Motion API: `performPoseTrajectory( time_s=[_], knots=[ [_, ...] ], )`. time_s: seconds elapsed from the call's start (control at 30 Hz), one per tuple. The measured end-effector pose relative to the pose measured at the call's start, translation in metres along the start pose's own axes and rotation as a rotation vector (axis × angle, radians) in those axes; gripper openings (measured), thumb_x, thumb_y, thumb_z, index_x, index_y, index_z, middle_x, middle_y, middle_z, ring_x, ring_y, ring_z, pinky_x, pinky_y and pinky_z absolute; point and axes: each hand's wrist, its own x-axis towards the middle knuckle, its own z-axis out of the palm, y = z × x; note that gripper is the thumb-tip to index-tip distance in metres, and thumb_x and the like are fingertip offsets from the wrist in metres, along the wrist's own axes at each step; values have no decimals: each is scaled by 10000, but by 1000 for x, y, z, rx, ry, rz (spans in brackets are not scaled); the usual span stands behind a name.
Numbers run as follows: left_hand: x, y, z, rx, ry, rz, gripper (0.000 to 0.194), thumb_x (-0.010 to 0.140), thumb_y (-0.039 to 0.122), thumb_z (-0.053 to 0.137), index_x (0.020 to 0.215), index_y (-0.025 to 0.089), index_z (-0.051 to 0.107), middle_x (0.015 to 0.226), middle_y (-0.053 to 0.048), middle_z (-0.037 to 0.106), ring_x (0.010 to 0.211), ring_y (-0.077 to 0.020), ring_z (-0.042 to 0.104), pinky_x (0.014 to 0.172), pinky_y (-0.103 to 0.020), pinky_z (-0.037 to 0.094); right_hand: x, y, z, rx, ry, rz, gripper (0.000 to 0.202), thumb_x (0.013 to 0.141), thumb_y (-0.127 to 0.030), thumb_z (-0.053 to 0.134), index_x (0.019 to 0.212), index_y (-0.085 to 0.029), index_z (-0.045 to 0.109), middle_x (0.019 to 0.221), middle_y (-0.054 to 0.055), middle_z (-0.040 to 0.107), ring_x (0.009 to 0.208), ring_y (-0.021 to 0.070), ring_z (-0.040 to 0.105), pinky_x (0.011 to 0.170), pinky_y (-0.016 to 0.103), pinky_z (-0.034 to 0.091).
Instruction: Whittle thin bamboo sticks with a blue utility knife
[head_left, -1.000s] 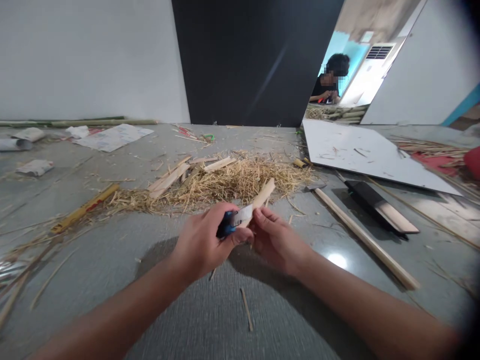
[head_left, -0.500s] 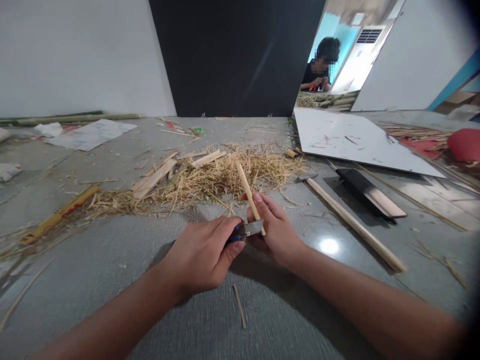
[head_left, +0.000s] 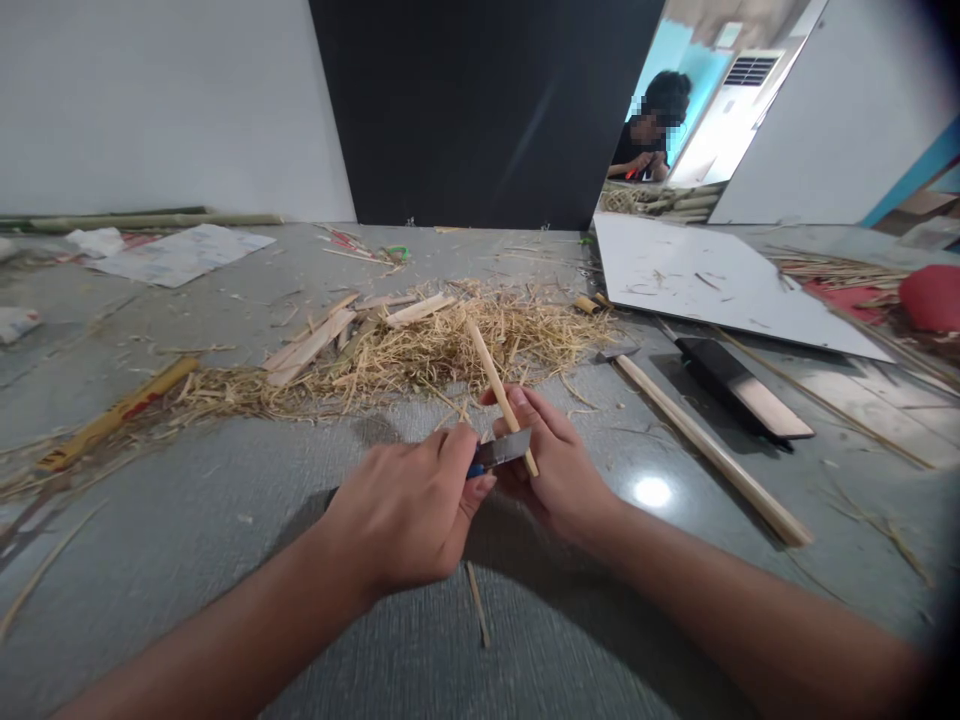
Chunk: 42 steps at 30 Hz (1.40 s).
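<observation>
Closed around the blue handle of a knife [head_left: 506, 450] is my left hand [head_left: 409, 505]; most of the handle is hidden in the fist. The short, wide blade points right and lies across the lower end of a thin pale wooden stick [head_left: 491, 370]. My right hand [head_left: 551, 455] pinches that stick between thumb and fingers, with its upper end tilted away to the left. A heap of straw-like shavings [head_left: 450, 345] lies just beyond both hands. One thin sliver [head_left: 478, 605] rests on the grey surface below them.
To the right lie a wooden-handled tool with a metal head [head_left: 705, 450] and a black, flat-faced object [head_left: 742, 390]. Behind them is a white board [head_left: 720, 275]. A yellow marked stick [head_left: 120, 410] lies left, near flat wood pieces [head_left: 311, 345]. A person [head_left: 649, 130] sits beyond the panels.
The blade has turned a little, its tip now higher and angled up to the right. The stick leans slightly more to the left. Both hands keep their hold.
</observation>
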Motion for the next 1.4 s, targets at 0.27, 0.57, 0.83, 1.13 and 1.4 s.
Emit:
performPoseTrajectory(
  time_s=[0.27,0.57,0.83,1.13,1.4],
  knots=[
    [5,6,4,42,33,-81,268,951,359,252,1023,189,447,896,-102,671,685,-306,662,573,-421,479,7,4,-3,-6,58,-22,284,867,-499,540,958,-232,575,449,-103,326,336,74,283,313,186,235],
    [6,-7,2,3,59,-197,284,956,374,245,1026,190,449,917,-104,676,751,-295,663,605,-386,462,8,12,-5,-123,19,-120,339,849,-541,557,742,-224,499,468,-103,370,316,54,266,290,189,226],
    [2,0,5,-18,-53,-50,309,947,387,241,1055,189,453,920,-111,675,739,-300,662,609,-405,471,10,10,-6,-68,53,-38,319,801,-544,602,803,-232,535,446,-109,351,315,64,270,297,200,200],
    [11,-2,4,29,2,-112,314,951,389,235,1071,193,450,899,-109,682,751,-317,670,616,-420,476,16,12,-11,-71,103,-74,292,810,-493,606,726,-231,506,436,-99,356,309,69,278,291,208,213],
    [6,-1,7,-15,21,-154,323,957,392,213,1043,192,452,888,-101,679,740,-301,668,609,-401,468,12,14,-11,-105,61,-81,319,826,-507,597,706,-227,502,426,-101,362,303,63,283,309,214,206]
  ],
)
